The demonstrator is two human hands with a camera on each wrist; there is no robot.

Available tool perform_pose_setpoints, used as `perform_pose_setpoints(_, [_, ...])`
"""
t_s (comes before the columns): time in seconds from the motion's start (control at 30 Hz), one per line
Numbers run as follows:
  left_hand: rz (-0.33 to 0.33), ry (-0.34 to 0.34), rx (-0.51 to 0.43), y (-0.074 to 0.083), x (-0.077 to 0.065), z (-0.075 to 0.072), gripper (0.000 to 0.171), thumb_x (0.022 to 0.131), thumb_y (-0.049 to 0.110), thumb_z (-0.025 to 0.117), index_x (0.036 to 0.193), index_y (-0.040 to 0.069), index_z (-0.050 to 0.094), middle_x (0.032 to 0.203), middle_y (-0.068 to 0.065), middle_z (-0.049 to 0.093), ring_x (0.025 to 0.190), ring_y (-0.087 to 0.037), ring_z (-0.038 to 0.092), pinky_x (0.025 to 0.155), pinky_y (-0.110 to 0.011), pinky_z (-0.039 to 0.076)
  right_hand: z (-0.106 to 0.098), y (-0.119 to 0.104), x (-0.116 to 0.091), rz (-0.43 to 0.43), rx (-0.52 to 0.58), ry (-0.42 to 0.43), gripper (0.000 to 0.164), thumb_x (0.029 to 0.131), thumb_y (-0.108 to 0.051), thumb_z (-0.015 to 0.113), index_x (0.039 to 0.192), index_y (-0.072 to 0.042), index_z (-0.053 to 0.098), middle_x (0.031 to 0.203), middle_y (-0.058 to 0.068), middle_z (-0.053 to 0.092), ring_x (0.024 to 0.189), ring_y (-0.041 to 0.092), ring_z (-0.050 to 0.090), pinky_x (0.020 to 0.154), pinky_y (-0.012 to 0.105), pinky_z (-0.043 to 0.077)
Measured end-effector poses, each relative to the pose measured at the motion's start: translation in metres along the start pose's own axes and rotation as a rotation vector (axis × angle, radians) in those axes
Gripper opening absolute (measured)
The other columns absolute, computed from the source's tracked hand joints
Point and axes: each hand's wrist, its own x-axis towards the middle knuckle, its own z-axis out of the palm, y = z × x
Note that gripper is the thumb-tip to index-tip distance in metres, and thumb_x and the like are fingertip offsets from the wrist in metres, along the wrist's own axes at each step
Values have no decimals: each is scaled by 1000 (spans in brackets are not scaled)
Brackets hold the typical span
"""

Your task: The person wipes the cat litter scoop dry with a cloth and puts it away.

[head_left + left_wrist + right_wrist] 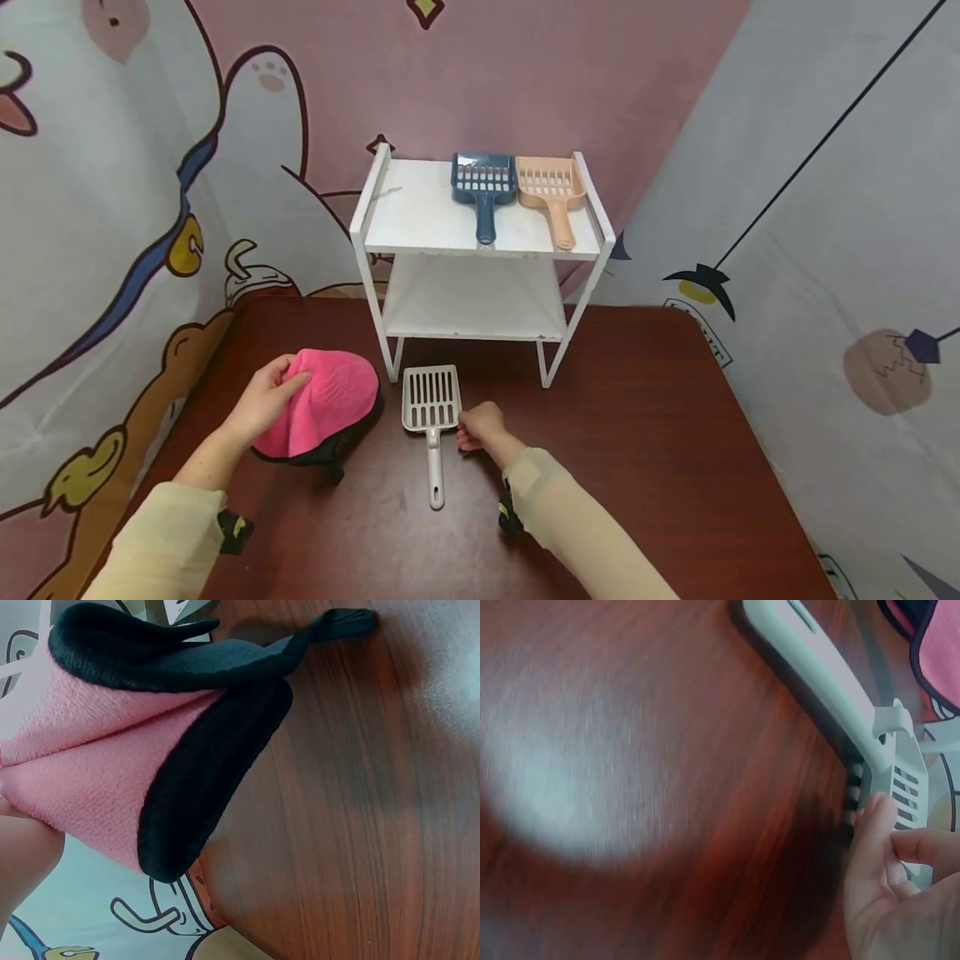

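My left hand [262,404] grips a soft pink cloth [333,396] with black edging, held bunched above the left of the table. In the left wrist view the cloth [90,780] hangs in folds, its dark side and a black loop [341,624] showing. A white litter scoop [435,433] with a slotted basket is at the middle, its handle toward me. My right hand [483,423] pinches the right edge of its basket with curled fingers. In the right wrist view the fingers [877,814] meet the slotted part of the scoop [817,671].
Behind stands a white two-tier shelf [480,296]. On its top lie a blue litter scoop [484,185] and a peach litter scoop [553,193], side by side. The brown table [637,467] meets a wall hanging [525,75] printed with cartoons.
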Motion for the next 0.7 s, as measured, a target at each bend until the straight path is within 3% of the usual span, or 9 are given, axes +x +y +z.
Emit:
perform_pose_setpoints(0.1, [-9,-14,-8,1,1,1,38,99,27,46,121,-4,44,83,-4,55,66,-5,54,61,-24,49,-7,0,1,-40,-110,68,24,84,-8,52,87,12,65,49,3,53,38,9,50,40,22,46])
perform_pose_setpoints(0.17, [-18,-22,-10,1,1,1,39,99,28,46,123,-3,43,85,-5,56,67,-6,55,61,-24,50,-10,1,1,-76,-245,96,27,86,-20,58,82,5,66,51,3,54,39,10,50,42,25,48])
perform_pose_setpoints(0.27, [-26,-31,-9,2,3,2,40,99,28,45,124,-2,42,86,-7,56,67,-7,55,62,-24,50,-9,2,-5,-116,-479,91,40,82,-43,66,68,-6,62,51,3,54,42,12,51,46,30,50])
perform_pose_setpoints(0.37, [-24,-38,-14,2,5,3,39,99,27,45,125,-2,42,87,-8,56,67,-8,56,62,-25,50,-6,3,-12,-127,-623,45,44,74,-50,72,57,-13,54,47,0,50,42,13,49,45,30,47])
perform_pose_setpoints(0.5, [-16,-41,-20,3,6,4,39,99,27,45,124,-2,43,87,-7,56,67,-8,56,62,-25,51,-3,4,-19,-134,-643,23,40,72,-41,75,55,-16,50,45,-3,45,42,12,45,44,27,43])
perform_pose_setpoints(0.7, [-14,-35,-8,4,3,2,38,99,27,45,122,-3,43,84,-6,56,66,-8,55,61,-25,50,-5,9,-15,-135,-601,-11,42,76,-35,72,51,-17,43,46,-3,41,43,11,43,48,30,49])
